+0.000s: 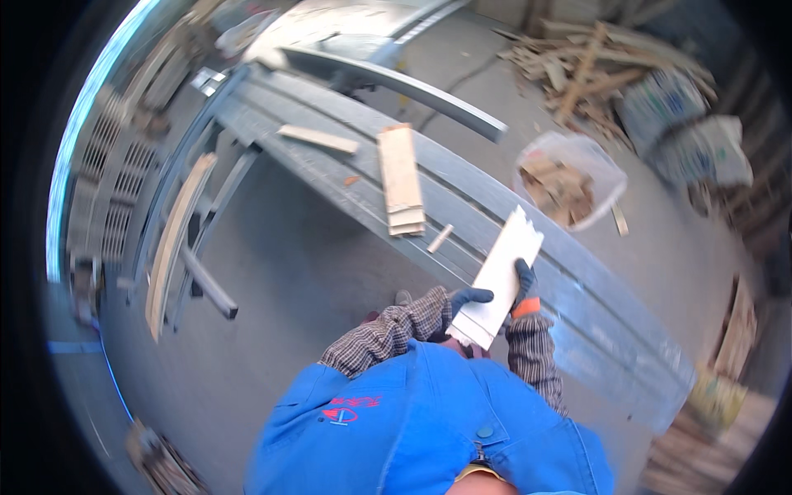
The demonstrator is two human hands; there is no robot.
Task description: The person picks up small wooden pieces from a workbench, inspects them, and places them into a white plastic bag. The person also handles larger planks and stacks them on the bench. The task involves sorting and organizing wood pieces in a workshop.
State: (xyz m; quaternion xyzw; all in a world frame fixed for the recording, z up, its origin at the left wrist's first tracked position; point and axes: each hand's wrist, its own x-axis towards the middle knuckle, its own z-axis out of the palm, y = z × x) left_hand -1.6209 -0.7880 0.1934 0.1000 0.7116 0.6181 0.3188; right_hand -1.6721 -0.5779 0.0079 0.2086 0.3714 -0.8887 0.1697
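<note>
Blue vest (412,421) nearest | my left hand (470,298) and right hand (525,285) wrap opposite edges of pale boards (505,266) — likely for level support | held at the metal bench's (602,334) near side | board stack (399,169) resting on bench — apparently for easy reach

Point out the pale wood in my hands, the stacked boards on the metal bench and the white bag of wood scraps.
Pale wood (502,272): head view, middle of its broad face.
Stacked boards (400,172): head view, top board's face.
White bag (611,180): head view, right side wall.
</note>
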